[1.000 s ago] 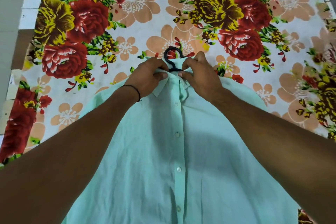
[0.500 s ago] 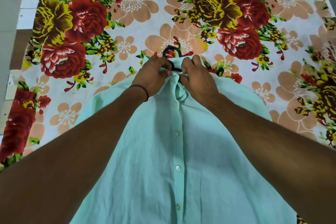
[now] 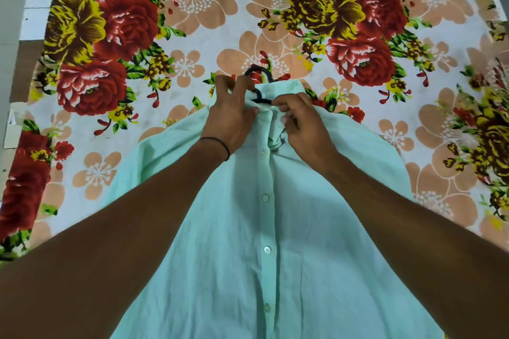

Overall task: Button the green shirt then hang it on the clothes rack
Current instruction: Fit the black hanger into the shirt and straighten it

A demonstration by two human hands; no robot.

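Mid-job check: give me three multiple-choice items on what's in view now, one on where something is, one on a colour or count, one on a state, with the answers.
1. Where does the black hanger hook show?
A. Poking out beyond the collar
B. By the shirt hem
C. Off on the bare floor

2. How many buttons are visible down the placket of the green shirt?
A. One
B. Four
C. Nine

3. What are the two hands doing?
A. Resting flat on the floral sheet
B. Both working at the collar
C. Holding a sleeve each

Answers: 1 A, the hook curves out past the collar onto the sheet. 2 B, four pale buttons run down the front. 3 B, the left hand and right hand both pinch fabric at the neck.
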